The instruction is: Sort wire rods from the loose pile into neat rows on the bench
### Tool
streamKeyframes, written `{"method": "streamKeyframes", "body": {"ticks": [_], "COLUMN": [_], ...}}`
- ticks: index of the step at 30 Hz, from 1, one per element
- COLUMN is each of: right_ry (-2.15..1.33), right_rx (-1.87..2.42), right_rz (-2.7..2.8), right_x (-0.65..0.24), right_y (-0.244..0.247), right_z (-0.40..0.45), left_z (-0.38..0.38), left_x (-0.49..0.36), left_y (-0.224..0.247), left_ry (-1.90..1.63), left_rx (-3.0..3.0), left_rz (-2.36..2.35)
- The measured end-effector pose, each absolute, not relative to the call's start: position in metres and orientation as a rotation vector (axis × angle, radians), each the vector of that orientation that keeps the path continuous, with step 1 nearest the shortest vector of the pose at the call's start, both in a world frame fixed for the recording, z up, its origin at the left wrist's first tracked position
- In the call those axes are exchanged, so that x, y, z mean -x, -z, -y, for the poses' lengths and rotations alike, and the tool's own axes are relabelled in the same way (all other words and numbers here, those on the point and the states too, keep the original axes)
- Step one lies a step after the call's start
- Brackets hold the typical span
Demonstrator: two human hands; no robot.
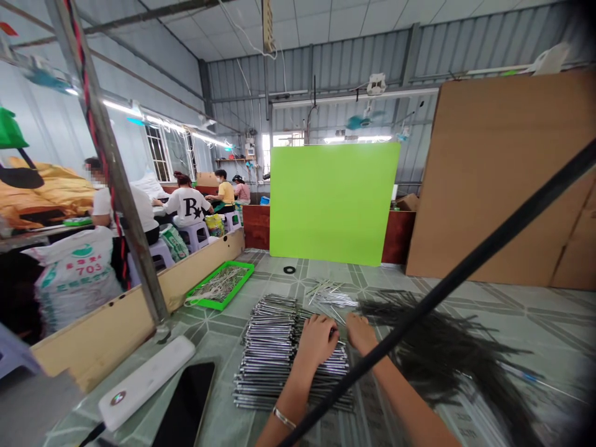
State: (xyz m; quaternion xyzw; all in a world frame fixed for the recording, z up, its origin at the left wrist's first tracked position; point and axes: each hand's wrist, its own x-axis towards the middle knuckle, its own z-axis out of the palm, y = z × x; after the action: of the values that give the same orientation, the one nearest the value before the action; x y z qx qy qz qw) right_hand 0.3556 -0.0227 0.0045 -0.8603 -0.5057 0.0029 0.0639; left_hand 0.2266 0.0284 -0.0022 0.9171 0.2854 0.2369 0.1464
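Left hand (pixel 318 340) and right hand (pixel 361 332) are resting on a stack of shiny steel rods (pixel 274 354), close together but apart; can't tell if either is clamping. Stack is sitting directly on the patterned green tile floor (pixel 223 347). Thin loose rods (pixel 331 298) are lying just beyond, and a wiry black bristle mass (pixel 433 335) is spreading right. Green plastic tray (pixel 220 284) is holding wire pieces beside a low wooden board (pixel 97 338). Lime-green panel (pixel 333 202) is standing against corrugated metal walls (pixel 242 81).
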Motion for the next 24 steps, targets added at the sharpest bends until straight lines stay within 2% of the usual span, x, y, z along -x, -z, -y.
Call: {"method": "streamKeyframes", "body": {"ticks": [10, 15, 19, 24], "right_ry": [0.045, 0.012, -0.158, -0.656], "right_rx": [2.757, 2.659, 2.434, 1.681], "right_rz": [1.451, 1.278, 1.285, 1.315], "right_x": [-0.365, -0.385, -0.406, -0.383], "right_y": [-0.002, 0.006, 0.008, -0.001], "right_z": [0.039, 0.043, 0.057, 0.078], "left_z": [-0.027, -0.028, -0.029, -0.031], "left_x": [-0.225, -0.225, -0.224, -0.234], "left_y": [-0.005, -0.003, -0.002, 0.002], "left_ry": [-0.563, -0.588, -0.607, -0.872], "left_rx": [-2.757, -2.762, -2.719, -2.278], "left_rz": [-0.817, -0.802, -0.810, -0.636]}}
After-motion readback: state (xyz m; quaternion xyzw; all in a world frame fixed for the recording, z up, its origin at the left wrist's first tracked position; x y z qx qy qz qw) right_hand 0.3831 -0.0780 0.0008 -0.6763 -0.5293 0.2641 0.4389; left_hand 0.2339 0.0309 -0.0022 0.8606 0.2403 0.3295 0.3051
